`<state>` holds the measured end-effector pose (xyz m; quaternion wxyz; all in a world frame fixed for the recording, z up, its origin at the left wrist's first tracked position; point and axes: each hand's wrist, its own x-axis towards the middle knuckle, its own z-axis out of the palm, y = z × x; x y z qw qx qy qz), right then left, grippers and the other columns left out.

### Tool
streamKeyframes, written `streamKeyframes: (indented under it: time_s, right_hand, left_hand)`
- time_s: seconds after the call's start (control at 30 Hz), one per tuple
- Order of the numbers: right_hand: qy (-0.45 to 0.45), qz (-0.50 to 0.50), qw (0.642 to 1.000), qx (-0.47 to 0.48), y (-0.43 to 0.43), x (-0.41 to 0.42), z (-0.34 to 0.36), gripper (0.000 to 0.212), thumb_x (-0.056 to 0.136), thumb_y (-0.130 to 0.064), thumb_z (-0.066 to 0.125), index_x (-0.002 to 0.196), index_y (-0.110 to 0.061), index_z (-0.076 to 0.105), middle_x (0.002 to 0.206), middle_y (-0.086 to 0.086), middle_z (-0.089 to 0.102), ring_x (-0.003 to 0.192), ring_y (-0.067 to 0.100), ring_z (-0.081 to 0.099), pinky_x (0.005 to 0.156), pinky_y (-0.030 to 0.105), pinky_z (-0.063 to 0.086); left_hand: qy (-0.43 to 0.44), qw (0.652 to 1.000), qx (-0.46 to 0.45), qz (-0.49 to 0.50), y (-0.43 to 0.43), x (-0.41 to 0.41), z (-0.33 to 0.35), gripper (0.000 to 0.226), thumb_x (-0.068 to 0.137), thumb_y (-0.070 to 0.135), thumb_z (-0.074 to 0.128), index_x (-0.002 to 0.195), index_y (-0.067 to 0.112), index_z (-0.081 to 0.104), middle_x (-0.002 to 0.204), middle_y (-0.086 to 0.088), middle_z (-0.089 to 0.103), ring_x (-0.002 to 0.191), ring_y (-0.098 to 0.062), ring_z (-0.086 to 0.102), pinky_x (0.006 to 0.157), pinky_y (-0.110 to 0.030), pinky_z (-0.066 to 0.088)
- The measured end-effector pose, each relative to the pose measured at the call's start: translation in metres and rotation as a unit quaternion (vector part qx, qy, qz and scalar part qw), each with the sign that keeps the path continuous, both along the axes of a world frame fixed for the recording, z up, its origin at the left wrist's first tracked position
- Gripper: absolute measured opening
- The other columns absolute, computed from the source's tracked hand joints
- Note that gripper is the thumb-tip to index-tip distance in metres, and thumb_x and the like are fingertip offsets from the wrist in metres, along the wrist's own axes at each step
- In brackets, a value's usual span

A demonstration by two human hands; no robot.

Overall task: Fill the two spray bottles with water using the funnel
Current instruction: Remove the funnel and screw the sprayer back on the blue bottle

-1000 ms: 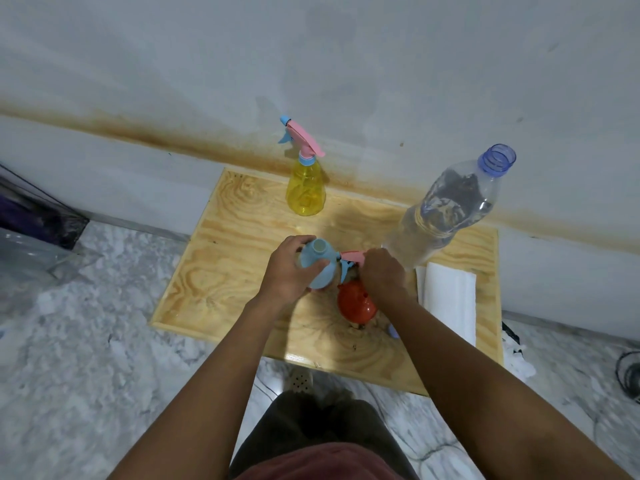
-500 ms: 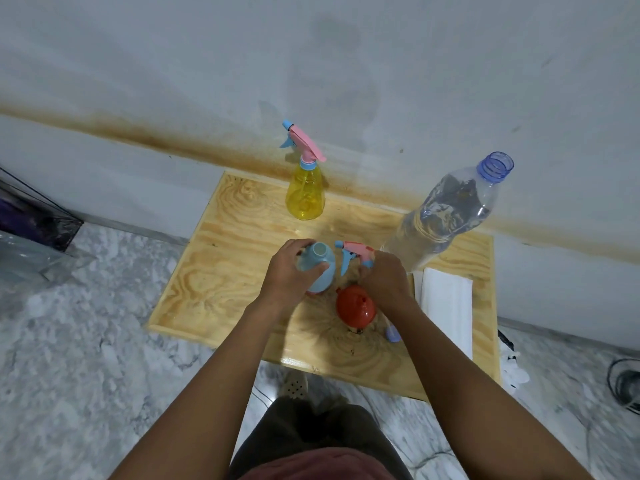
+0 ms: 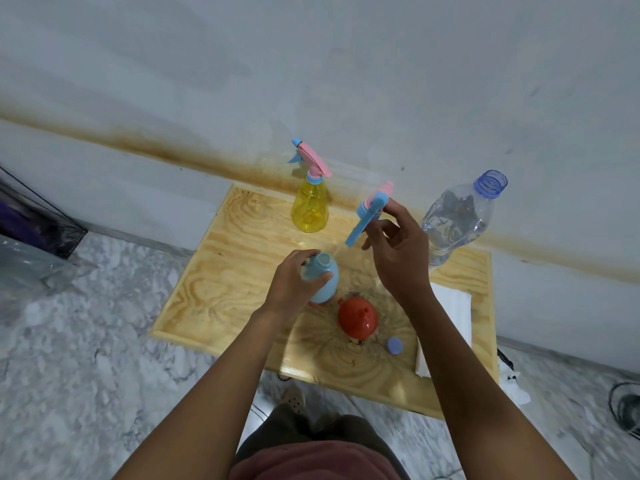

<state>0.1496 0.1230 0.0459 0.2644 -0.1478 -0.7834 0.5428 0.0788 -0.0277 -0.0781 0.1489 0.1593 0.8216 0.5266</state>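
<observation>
- Gripping the blue spray bottle with the left hand, fingers and thumb curled round its shoulder just under the neck.
- Standing upright on the wooden board, just left of the red funnel and slightly beyond it, neck open to the camera; impossible to tell whether touching the funnel or a little apart.
- Pinching the pink-and-blue spray head with the right hand, thumb and fingertips closed on its collar end, remaining fingers loosely bent.
- Held in the air beyond the funnel and higher than it, apart from the blue bottle's neck, pink top tilted up to the right, long blue part slanting down to the left.
- Lying on the board, by the look of it wide mouth down and narrow spout up: the funnel itself, untouched by either hand.
- Well beyond the funnel and somewhat left, near the wall: the yellow spray bottle, upright, trigger head in place.
- Beyond the funnel to the right: the clear water bottle, uncapped, water inside, at the board's far right corner.
- Just right of the funnel and a little nearer the person: a small blue cap, flat on the wood.
- Further right of the funnel, along the board's right edge: a folded white paper towel, partly hidden behind the right forearm.
- Left of the funnel, past the board's edge: grey marbled floor.
</observation>
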Motion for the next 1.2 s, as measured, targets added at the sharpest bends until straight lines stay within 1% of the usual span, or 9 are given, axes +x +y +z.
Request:
streamKeyframes:
  time_s: [0.13, 0.23, 0.3, 0.47, 0.6, 0.73, 0.9, 1.07, 1.2]
  right_hand:
    - [0.003, 0.015, 1.000, 0.003, -0.006, -0.005, -0.005, 0.023, 0.093, -0.004, 0.061, 0.115, -0.013, 0.059, 0.106, 0.009, 0.069, 0.069, -0.001, 0.067, 0.058, 0.016, 0.052]
    - [-0.020, 0.029, 0.999, 0.014, -0.011, -0.011, -0.023, 0.026, 0.093, -0.010, 0.064, 0.112, -0.027, 0.058, 0.107, 0.006, 0.068, 0.078, 0.009, 0.070, 0.065, 0.022, 0.055]
    - [-0.053, 0.034, 0.998, 0.031, -0.012, -0.014, -0.042, 0.025, 0.092, -0.014, 0.066, 0.115, -0.023, 0.062, 0.106, 0.001, 0.069, 0.087, 0.016, 0.069, 0.072, 0.029, 0.058]
    - [-0.133, 0.046, 0.990, 0.016, -0.016, -0.017, -0.072, 0.027, 0.090, -0.015, 0.065, 0.117, -0.020, 0.067, 0.105, -0.005, 0.072, 0.095, 0.006, 0.066, 0.079, 0.034, 0.055]
    - [-0.166, 0.049, 0.985, -0.010, -0.019, -0.019, -0.080, 0.029, 0.090, -0.021, 0.066, 0.119, -0.019, 0.067, 0.108, -0.007, 0.072, 0.102, 0.006, 0.066, 0.087, 0.039, 0.056]
    - [-0.166, 0.055, 0.984, -0.016, -0.019, -0.020, -0.075, 0.028, 0.091, -0.020, 0.067, 0.118, -0.020, 0.067, 0.105, -0.011, 0.070, 0.099, 0.001, 0.065, 0.084, 0.030, 0.057]
    - [-0.130, 0.075, 0.988, -0.021, -0.018, -0.024, -0.054, 0.023, 0.090, -0.017, 0.069, 0.110, -0.029, 0.066, 0.095, -0.018, 0.069, 0.090, -0.009, 0.064, 0.072, 0.013, 0.052]
    - [-0.100, 0.097, 0.990, -0.032, -0.014, -0.033, -0.028, 0.024, 0.090, -0.014, 0.068, 0.114, -0.014, 0.070, 0.098, 0.001, 0.072, 0.084, -0.005, 0.063, 0.079, 0.018, 0.052]
    - [-0.082, 0.122, 0.987, -0.063, -0.012, -0.037, -0.006, 0.017, 0.091, -0.013, 0.068, 0.108, -0.016, 0.071, 0.096, 0.001, 0.074, 0.084, 0.007, 0.065, 0.083, 0.025, 0.054]
  left_hand:
    - [0.009, 1.000, -0.005, -0.005, 0.000, 0.000, -0.001, 0.046, 0.078, 0.024, 0.082, 0.120, 0.019, 0.064, 0.115, 0.007, 0.063, 0.103, -0.009, 0.058, 0.077, -0.010, 0.040]
    - [0.012, 1.000, -0.005, 0.002, 0.001, 0.000, -0.001, 0.045, 0.078, 0.025, 0.082, 0.119, 0.018, 0.064, 0.109, 0.009, 0.061, 0.099, -0.007, 0.057, 0.075, -0.006, 0.039]
    - [0.000, 1.000, -0.007, 0.011, 0.001, 0.001, -0.004, 0.046, 0.078, 0.027, 0.082, 0.119, 0.018, 0.064, 0.106, 0.010, 0.061, 0.097, -0.006, 0.056, 0.073, -0.004, 0.039]
    - [-0.052, 0.998, -0.016, -0.016, -0.001, 0.006, -0.022, 0.067, 0.069, 0.048, 0.082, 0.128, 0.025, 0.058, 0.117, 0.008, 0.064, 0.102, -0.003, 0.062, 0.074, -0.007, 0.043]
    - [-0.053, 0.998, -0.025, -0.025, 0.004, 0.006, -0.024, 0.056, 0.072, 0.034, 0.085, 0.121, 0.023, 0.060, 0.103, 0.009, 0.068, 0.089, -0.005, 0.064, 0.067, -0.005, 0.045]
    - [-0.055, 0.998, -0.009, -0.018, 0.002, 0.004, -0.020, 0.060, 0.069, 0.036, 0.087, 0.122, 0.021, 0.063, 0.107, 0.005, 0.070, 0.096, -0.011, 0.066, 0.070, -0.013, 0.049]
    - [-0.002, 1.000, 0.025, -0.005, -0.004, 0.002, 0.001, 0.072, 0.057, 0.056, 0.079, 0.115, 0.015, 0.066, 0.104, 0.002, 0.070, 0.094, -0.015, 0.067, 0.074, -0.032, 0.056]
    - [-0.001, 0.998, 0.064, -0.002, -0.007, -0.002, 0.032, 0.061, 0.058, 0.050, 0.081, 0.112, 0.026, 0.066, 0.100, 0.006, 0.071, 0.093, -0.013, 0.067, 0.074, -0.032, 0.057]
    - [-0.019, 0.996, 0.090, -0.001, -0.008, -0.007, 0.053, 0.045, 0.066, 0.025, 0.090, 0.104, 0.031, 0.066, 0.088, 0.011, 0.070, 0.080, -0.005, 0.065, 0.065, -0.022, 0.054]
